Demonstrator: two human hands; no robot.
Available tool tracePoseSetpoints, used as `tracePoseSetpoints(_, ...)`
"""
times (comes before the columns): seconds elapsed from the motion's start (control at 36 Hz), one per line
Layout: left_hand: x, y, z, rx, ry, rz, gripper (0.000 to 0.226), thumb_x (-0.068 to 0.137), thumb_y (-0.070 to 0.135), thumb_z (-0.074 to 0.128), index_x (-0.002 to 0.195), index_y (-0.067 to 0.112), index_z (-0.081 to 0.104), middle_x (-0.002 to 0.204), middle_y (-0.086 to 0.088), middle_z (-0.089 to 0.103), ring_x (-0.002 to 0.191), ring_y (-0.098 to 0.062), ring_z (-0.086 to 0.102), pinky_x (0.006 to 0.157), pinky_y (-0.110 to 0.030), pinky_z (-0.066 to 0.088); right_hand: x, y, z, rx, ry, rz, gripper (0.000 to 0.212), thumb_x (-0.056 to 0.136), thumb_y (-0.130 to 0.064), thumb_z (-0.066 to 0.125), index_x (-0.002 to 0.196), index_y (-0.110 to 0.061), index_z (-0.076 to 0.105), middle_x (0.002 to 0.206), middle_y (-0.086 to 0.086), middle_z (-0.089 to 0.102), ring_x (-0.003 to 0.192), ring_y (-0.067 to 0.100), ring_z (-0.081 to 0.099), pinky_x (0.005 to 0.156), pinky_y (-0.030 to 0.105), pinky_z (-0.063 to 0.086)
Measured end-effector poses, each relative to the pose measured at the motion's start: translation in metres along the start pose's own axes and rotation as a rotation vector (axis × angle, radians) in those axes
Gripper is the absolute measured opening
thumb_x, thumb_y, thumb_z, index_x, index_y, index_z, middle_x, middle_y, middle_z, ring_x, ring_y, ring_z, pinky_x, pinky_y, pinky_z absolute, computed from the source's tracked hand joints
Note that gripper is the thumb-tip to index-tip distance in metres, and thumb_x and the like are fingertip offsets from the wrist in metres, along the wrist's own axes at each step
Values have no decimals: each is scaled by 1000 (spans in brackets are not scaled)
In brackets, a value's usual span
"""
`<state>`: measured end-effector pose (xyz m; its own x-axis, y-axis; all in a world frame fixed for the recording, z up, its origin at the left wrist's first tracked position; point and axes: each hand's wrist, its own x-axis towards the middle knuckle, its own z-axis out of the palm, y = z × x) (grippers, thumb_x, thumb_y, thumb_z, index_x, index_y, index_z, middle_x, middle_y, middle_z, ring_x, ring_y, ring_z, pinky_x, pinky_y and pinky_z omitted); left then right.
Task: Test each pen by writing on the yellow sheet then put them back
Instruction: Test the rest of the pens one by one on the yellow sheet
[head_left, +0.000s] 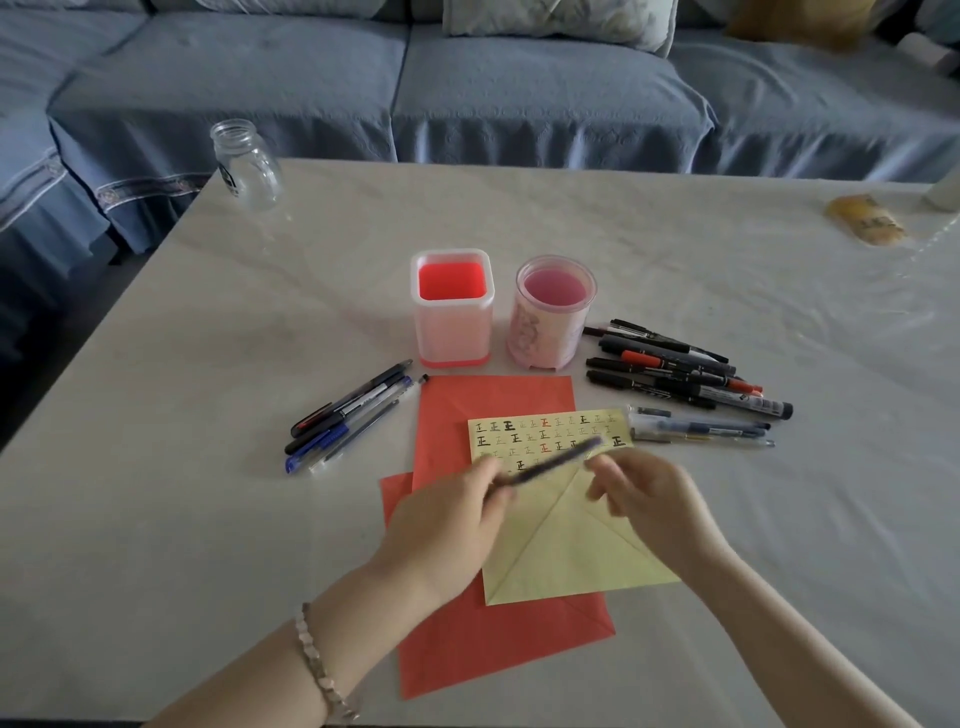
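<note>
Seen from the head camera, the left hand (447, 514) has its grip clamped on a dark pen (550, 460), held slanted just above the yellow sheet (561, 551). The sheet carries rows of written marks and lies on a red sheet (493, 405) on the worktop (208, 338). The right hand (644, 493) is blurred at the pen's far end; I cannot tell whether its grip is together or apart. Loose pens (348, 415) lie left of the sheets and markers (675, 371) lie right. Behind the sheets stand a square holder (452, 306) and a round holder (553, 312).

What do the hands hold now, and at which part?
The left hand holds a dark pen at its nearer end, above the yellow sheet. The right hand is close to the pen's far end; the blur hides whether it grips it.
</note>
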<state>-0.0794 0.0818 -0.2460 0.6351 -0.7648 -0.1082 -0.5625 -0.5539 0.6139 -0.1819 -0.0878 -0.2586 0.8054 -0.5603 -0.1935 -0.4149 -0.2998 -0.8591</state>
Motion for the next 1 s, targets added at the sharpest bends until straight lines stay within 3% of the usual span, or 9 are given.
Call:
tracePoseSetpoints(0.08, 3, -22, 1, 187, 256, 104, 3, 89, 14, 57, 89, 17, 56, 64, 10, 48, 51, -13, 48, 49, -26, 37, 14, 19, -18, -250, 289, -39, 5, 83, -15, 65, 83, -17, 70, 76, -2, 64, 59, 6, 51, 55, 12, 38)
tracePoseSetpoints(0.14, 6, -41, 1, 262, 357, 123, 13, 78, 1, 65, 85, 11, 59, 67, 4, 52, 55, -17, 51, 49, -29, 42, 21, 30, -31, -424, 370, -48, 14, 84, -7, 62, 91, -13, 71, 93, 2, 64, 79, 17, 55, 66, 22, 40)
tracePoseSetpoints(0.22, 9, -64, -5, 349, 453, 99, 21, 68, -7, 70, 82, 6, 63, 76, -5, 58, 60, -25, 58, 54, -33, 47, 27, 37, -44, -609, 348, -40, 21, 85, -3, 58, 100, -13, 70, 108, 4, 64, 107, 26, 51, 86, 35, 39)
tracePoseSetpoints(0.36, 15, -93, -12, 522, 477, 83, 23, 61, -5, 78, 70, 9, 62, 64, -4, 56, 51, -27, 56, 53, -34, 43, 32, 44, -45, -761, 246, -27, 28, 87, -6, 57, 114, -12, 63, 119, 5, 60, 116, 26, 48, 95, 36, 32)
tracePoseSetpoints(0.56, 16, -100, -6, 486, 417, 184, 20, 63, 11, 83, 73, 9, 66, 68, -2, 58, 56, -25, 57, 49, -31, 45, 42, 47, -48, -781, 186, 30, 26, 92, -15, 52, 116, -13, 63, 115, 7, 53, 114, 26, 42, 95, 35, 30)
tracePoseSetpoints(0.72, 27, -105, -14, 570, 454, 55, 22, 60, 3, 82, 70, 6, 63, 66, -9, 57, 57, -31, 57, 48, -34, 46, 39, 43, -50, -835, 181, -6, 19, 91, -21, 56, 107, -15, 62, 116, 6, 55, 114, 26, 40, 95, 35, 26)
tracePoseSetpoints(0.83, 33, -103, -21, 560, 456, -30, 25, 57, -1, 83, 73, 4, 64, 69, -10, 59, 59, -33, 58, 53, -36, 47, 30, 29, -42, -793, 190, -128, 16, 91, -21, 55, 103, -11, 60, 107, 5, 64, 107, 25, 51, 90, 34, 30)
tracePoseSetpoints(0.92, 36, -89, -18, 442, 515, 85, 23, 65, 6, 80, 84, 6, 66, 80, -9, 61, 69, -31, 61, 61, -38, 49, 19, 10, -33, -670, 136, -267, 14, 89, -18, 58, 100, -10, 61, 96, 1, 65, 83, 20, 56, 72, 30, 39)
tracePoseSetpoints(1.0, 33, -61, -16, 253, 404, 300, 31, 83, 32, 56, 103, 9, 63, 96, -4, 62, 91, -20, 58, 79, -34, 46, 9, -9, -21, -568, -4, -363, 14, 88, -22, 60, 100, -17, 64, 93, -13, 59, 78, 11, 59, 68, 27, 48)
